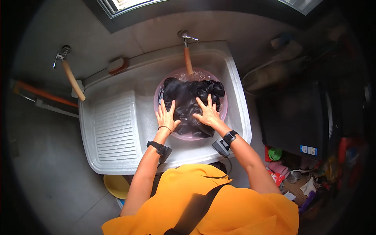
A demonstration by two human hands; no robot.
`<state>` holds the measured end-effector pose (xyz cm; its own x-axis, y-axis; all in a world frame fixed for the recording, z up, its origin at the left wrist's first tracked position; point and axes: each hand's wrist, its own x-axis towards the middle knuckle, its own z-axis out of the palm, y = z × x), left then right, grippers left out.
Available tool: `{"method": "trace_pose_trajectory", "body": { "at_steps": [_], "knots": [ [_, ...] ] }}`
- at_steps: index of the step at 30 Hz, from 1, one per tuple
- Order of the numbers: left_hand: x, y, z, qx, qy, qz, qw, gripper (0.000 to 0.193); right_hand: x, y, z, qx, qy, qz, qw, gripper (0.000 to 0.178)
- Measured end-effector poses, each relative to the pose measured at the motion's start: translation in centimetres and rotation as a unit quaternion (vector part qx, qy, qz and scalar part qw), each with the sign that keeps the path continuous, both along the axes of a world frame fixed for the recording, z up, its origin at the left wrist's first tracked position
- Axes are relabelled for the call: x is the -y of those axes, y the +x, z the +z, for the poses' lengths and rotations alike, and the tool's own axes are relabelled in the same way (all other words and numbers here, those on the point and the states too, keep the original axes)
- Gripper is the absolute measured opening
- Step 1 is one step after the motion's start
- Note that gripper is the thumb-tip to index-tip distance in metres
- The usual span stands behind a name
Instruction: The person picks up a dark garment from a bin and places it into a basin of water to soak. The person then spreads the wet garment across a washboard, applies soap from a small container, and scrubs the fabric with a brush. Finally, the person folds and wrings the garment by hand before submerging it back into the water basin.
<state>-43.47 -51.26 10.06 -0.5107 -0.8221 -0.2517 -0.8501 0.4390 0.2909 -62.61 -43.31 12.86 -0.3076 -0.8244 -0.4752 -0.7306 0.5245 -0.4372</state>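
Observation:
A pink basin [224, 111] stands in the right-hand bowl of a pale laundry sink [239, 98]. Black cloth [182, 95], perhaps a garment, fills most of it, wet and partly afloat. Water runs into the basin from a hose [188, 60] on the tap [185, 36] above. My left hand [166, 116] lies with fingers spread on the cloth's near left side. On its right side, my right hand [208, 111] rests with fingers apart, pressing flat on the fabric. Neither hand grips anything.
Left of the bowl is the sink's ribbed washboard [115, 125]. A second tap with a hose [72, 78] hangs at the far left. A soap dish [118, 66] sits on the back ledge. A dark appliance [291, 117] stands at right; a yellow basin [115, 186] is below the sink.

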Motion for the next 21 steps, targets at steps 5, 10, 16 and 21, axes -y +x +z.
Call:
{"method": "trace_pose_trajectory", "body": {
  "at_steps": [5,10,16,21],
  "knots": [
    [0.2,-1.7,-1.1,0.111,0.019,-0.026,0.993,0.109,2.2,0.3,-2.8,-0.107,0.044,0.078,0.990,0.069],
    [0.4,-3.2,-4.8,0.176,0.044,-0.049,0.982,0.096,3.9,0.2,-5.5,-0.150,0.067,0.116,0.980,0.058],
    [1.3,-3.3,-8.1,0.271,0.111,-0.091,0.952,0.065,6.1,0.4,-7.0,-0.128,0.141,0.159,0.969,0.057],
    [2.1,-4.0,-7.6,0.233,0.223,-0.092,0.942,0.057,6.0,0.0,-10.7,-0.144,0.206,0.196,0.948,0.059]
  ]
}}
